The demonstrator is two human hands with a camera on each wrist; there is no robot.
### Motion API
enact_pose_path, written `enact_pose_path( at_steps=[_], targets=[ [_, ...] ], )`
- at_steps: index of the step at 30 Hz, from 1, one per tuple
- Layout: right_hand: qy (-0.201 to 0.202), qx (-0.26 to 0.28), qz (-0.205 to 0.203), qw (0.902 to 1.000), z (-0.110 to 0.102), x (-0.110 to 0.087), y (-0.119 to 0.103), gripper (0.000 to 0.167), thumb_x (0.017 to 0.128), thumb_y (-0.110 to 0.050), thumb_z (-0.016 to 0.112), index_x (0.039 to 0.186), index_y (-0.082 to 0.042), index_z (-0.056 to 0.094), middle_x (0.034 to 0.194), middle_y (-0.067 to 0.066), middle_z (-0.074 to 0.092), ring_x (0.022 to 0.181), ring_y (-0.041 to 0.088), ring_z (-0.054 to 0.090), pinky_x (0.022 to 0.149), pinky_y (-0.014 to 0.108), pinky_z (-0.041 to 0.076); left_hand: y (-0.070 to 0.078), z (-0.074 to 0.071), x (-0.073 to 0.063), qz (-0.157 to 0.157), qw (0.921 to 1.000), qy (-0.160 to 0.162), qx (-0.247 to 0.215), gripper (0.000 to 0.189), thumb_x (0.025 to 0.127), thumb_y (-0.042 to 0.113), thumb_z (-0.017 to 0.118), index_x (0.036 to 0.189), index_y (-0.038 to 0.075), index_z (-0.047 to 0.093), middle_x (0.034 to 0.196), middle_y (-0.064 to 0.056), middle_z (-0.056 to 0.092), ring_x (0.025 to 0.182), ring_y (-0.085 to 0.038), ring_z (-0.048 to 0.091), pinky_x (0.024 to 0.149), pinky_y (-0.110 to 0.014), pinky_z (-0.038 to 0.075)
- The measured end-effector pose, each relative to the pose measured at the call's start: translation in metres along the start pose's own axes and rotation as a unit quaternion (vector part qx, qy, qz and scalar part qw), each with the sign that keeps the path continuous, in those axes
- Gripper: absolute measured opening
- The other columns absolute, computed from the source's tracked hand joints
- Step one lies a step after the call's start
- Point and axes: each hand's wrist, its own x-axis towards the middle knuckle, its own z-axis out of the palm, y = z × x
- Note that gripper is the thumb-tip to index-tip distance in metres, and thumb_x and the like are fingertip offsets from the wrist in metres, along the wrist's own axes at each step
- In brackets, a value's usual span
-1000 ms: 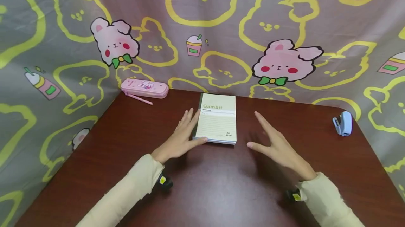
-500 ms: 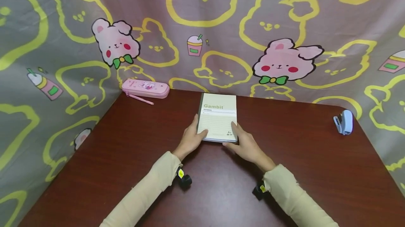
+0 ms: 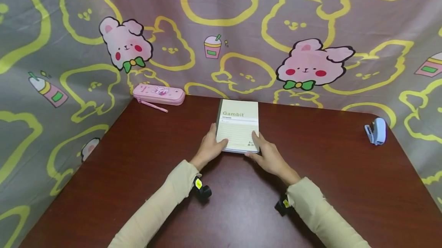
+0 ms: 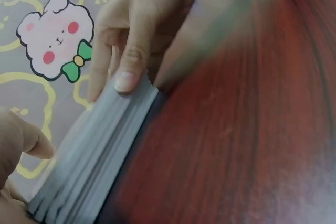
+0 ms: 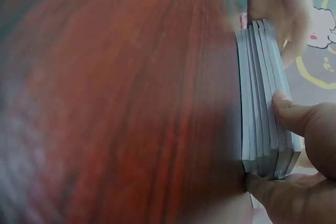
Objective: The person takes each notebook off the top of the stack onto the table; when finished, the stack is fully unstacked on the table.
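A stack of several notebooks point(image 3: 238, 127), its top cover cream and printed "Gambit", lies flat near the back middle of the table. My left hand point(image 3: 208, 146) grips its left side, the thumb over the near left corner. On the right side my right hand point(image 3: 272, 156) holds the stack, its thumb at the near edge. The layered grey-white page edges of the notebooks point(image 5: 262, 103) show in the right wrist view, with fingers reaching the bottom corner. Whether the stack is slightly off the table cannot be told.
A pink pencil case point(image 3: 159, 94) stands at the back left, with a pink pen point(image 3: 153, 106) in front of it. Near the right edge of the dark wooden table point(image 3: 138, 156) is a light blue stapler point(image 3: 376, 131). A patterned curtain point(image 3: 241, 29) encloses the back and sides.
Both hands, spread apart a second ago, have come inward and taken hold of the notebook stack from its two sides. Over the last half second they have barely moved.
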Motion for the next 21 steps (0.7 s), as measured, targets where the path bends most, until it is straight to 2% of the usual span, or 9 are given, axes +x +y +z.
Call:
enact_pose_path(
  at_steps=[4,5,10,13,15,17,19,21],
  targets=[
    [0.004,-0.004,-0.005,1.0,0.001,0.0,0.001,0.079,0.086,-0.022,0.073,0.145,0.011,0.031,0.153,0.028,0.029,0.131,0.039,0.046,0.101,0.05,0.045,0.01,-0.002,0.0,0.022,0.9996,-0.005,0.018,0.081,0.089,0.016,0.062,0.148,-0.013,0.016,0.158,-0.029,0.01,0.148,-0.034,0.016,0.121,-0.042,0.017],
    [0.005,-0.005,-0.006,1.0,0.001,0.0,0.001,0.079,0.086,-0.022,0.073,0.144,0.012,0.031,0.152,0.028,0.029,0.132,0.039,0.045,0.102,0.05,0.045,0.013,-0.002,0.0,0.033,0.999,-0.003,0.029,0.08,0.089,0.016,0.062,0.148,-0.013,0.016,0.158,-0.029,0.011,0.147,-0.034,0.017,0.121,-0.042,0.019],
    [0.008,-0.006,-0.01,0.9999,0.001,0.0,0.002,0.081,0.085,-0.021,0.074,0.144,0.013,0.03,0.152,0.028,0.029,0.133,0.039,0.044,0.102,0.049,0.045,0.025,0.0,0.0,0.093,0.9941,0.024,0.05,0.077,0.088,0.006,0.059,0.15,-0.01,0.015,0.15,-0.032,0.032,0.138,-0.04,0.036,0.114,-0.048,0.033],
    [0.013,-0.005,-0.009,0.9999,0.002,0.0,0.002,0.081,0.085,-0.02,0.075,0.144,0.013,0.031,0.153,0.027,0.03,0.131,0.038,0.047,0.1,0.049,0.047,0.026,0.003,0.002,0.102,0.9928,0.04,0.048,0.07,0.087,0.0,0.06,0.149,-0.006,0.027,0.14,-0.029,0.044,0.129,-0.039,0.046,0.109,-0.048,0.039],
    [0.011,0.003,-0.002,0.9999,0.002,0.0,0.001,0.082,0.085,-0.021,0.075,0.145,0.012,0.03,0.153,0.026,0.03,0.131,0.038,0.046,0.101,0.048,0.046,0.025,0.005,0.002,0.084,0.9947,0.05,0.031,0.064,0.086,-0.003,0.061,0.145,-0.003,0.038,0.135,-0.025,0.049,0.127,-0.037,0.048,0.109,-0.047,0.039],
    [0.007,0.012,0.008,0.9999,0.003,0.0,0.001,0.083,0.085,-0.022,0.075,0.146,0.01,0.029,0.152,0.025,0.033,0.13,0.037,0.047,0.1,0.049,0.046,0.023,0.004,0.002,0.051,0.9966,0.064,0.005,0.054,0.086,-0.004,0.063,0.138,0.0,0.05,0.136,-0.021,0.052,0.13,-0.034,0.047,0.111,-0.045,0.036],
    [0.004,0.021,0.018,0.9996,0.002,-0.001,0.002,0.083,0.085,-0.021,0.075,0.147,0.008,0.028,0.15,0.025,0.037,0.13,0.037,0.048,0.1,0.049,0.047,0.024,0.001,0.001,0.017,0.9961,0.079,-0.036,0.051,0.085,-0.005,0.064,0.134,0.004,0.055,0.139,-0.017,0.053,0.133,-0.03,0.045,0.113,-0.043,0.034],
    [0.004,0.023,0.024,0.9994,0.0,-0.001,0.002,0.082,0.085,-0.021,0.075,0.147,0.007,0.031,0.147,0.027,0.04,0.129,0.038,0.048,0.099,0.05,0.047,0.024,-0.006,0.0,-0.015,0.9917,0.088,-0.093,0.052,0.085,-0.007,0.062,0.135,0.006,0.055,0.141,-0.015,0.051,0.128,-0.027,0.049,0.107,-0.041,0.042]
  ],
)
